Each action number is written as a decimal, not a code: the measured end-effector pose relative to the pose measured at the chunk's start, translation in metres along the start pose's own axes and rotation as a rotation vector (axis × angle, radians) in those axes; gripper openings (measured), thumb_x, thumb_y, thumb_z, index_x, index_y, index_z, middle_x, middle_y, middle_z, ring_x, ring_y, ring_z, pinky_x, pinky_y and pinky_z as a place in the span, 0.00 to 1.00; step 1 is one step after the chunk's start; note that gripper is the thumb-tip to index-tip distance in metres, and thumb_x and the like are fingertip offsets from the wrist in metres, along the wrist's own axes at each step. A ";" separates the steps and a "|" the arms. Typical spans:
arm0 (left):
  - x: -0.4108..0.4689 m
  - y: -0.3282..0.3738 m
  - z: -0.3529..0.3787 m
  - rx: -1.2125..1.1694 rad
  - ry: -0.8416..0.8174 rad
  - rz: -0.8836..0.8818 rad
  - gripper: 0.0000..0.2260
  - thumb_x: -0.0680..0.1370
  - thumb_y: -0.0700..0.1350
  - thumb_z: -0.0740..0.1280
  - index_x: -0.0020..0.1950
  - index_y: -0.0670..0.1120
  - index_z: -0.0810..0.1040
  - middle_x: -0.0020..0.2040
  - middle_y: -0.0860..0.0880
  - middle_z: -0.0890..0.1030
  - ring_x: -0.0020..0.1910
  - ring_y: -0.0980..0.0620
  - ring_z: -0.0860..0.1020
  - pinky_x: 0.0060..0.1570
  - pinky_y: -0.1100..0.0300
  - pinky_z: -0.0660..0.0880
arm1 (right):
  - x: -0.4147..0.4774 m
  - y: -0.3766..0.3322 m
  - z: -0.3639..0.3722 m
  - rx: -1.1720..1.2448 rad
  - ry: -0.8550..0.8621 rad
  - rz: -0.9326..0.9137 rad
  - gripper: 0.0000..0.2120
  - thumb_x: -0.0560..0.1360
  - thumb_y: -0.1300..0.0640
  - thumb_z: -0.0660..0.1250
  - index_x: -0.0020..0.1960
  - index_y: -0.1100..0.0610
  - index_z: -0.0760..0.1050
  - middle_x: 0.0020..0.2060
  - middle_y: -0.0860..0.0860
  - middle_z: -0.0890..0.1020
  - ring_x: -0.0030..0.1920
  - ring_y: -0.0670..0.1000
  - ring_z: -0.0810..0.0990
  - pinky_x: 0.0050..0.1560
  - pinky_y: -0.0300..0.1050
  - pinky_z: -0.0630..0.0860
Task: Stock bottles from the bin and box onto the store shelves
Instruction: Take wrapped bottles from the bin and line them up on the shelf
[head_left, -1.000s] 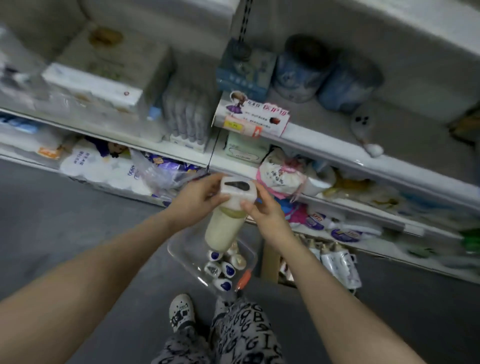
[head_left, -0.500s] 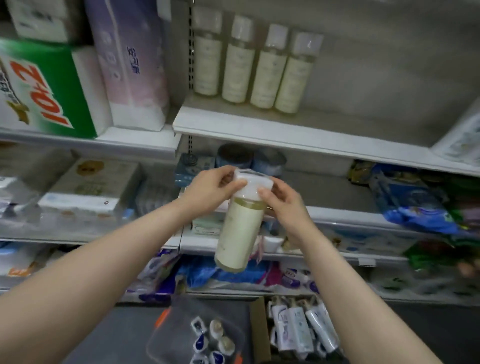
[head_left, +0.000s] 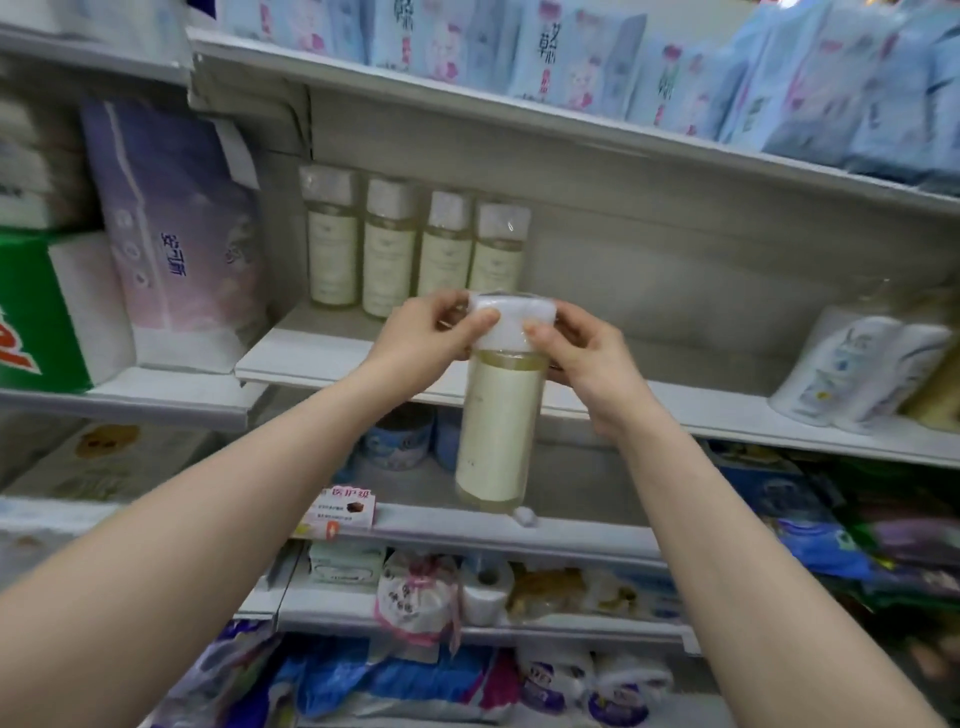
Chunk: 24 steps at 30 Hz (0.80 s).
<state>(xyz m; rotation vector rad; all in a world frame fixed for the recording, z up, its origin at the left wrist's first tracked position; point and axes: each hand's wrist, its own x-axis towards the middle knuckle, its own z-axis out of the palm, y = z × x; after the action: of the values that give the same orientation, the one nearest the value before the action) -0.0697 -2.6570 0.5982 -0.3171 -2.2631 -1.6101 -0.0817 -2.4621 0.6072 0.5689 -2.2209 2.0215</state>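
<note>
A tall bottle (head_left: 500, 426) of pale yellow liquid with a cream label and a white cap hangs upright in front of the shelves. My left hand (head_left: 423, 343) pinches the cap from the left and my right hand (head_left: 584, 358) pinches it from the right. Behind the cap, several matching bottles (head_left: 415, 249) stand in a row at the left end of a white shelf (head_left: 675, 400). The bin and the box are out of view.
Purple tissue packs (head_left: 176, 228) and a green-and-white carton (head_left: 47, 312) fill the shelf to the left. White lotion bottles (head_left: 852, 364) lie at the right end of the bottle shelf. Blue packets (head_left: 571, 57) line the shelf above; bagged goods fill the lower shelves.
Both hands have lifted the bottle from over the floor bin up to the level of the shelf with the matching bottles. My view has tilted upward, and the bin has left the frame.
</note>
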 end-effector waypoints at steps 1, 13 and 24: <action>0.006 0.006 0.003 0.002 0.010 0.009 0.23 0.74 0.60 0.69 0.63 0.47 0.79 0.49 0.48 0.84 0.48 0.50 0.83 0.53 0.47 0.81 | 0.006 -0.004 -0.005 0.003 -0.004 -0.013 0.16 0.79 0.60 0.68 0.66 0.60 0.76 0.54 0.52 0.84 0.51 0.46 0.84 0.46 0.39 0.80; 0.069 0.030 0.037 0.004 0.080 0.109 0.25 0.69 0.66 0.67 0.60 0.52 0.80 0.49 0.49 0.84 0.49 0.48 0.83 0.54 0.42 0.79 | 0.073 -0.011 -0.056 0.028 -0.019 -0.103 0.17 0.79 0.59 0.68 0.67 0.57 0.75 0.57 0.52 0.84 0.57 0.50 0.82 0.51 0.42 0.80; 0.089 0.019 0.046 -0.018 0.010 0.138 0.15 0.77 0.55 0.68 0.62 0.56 0.79 0.53 0.51 0.84 0.54 0.52 0.82 0.58 0.47 0.79 | 0.097 0.019 -0.063 0.038 0.023 -0.141 0.19 0.77 0.54 0.71 0.67 0.54 0.75 0.59 0.52 0.83 0.62 0.52 0.80 0.64 0.53 0.77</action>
<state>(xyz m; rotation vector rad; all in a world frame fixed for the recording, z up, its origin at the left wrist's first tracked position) -0.1512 -2.6091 0.6366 -0.4577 -2.1692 -1.5596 -0.1897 -2.4201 0.6269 0.6825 -2.0704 1.9935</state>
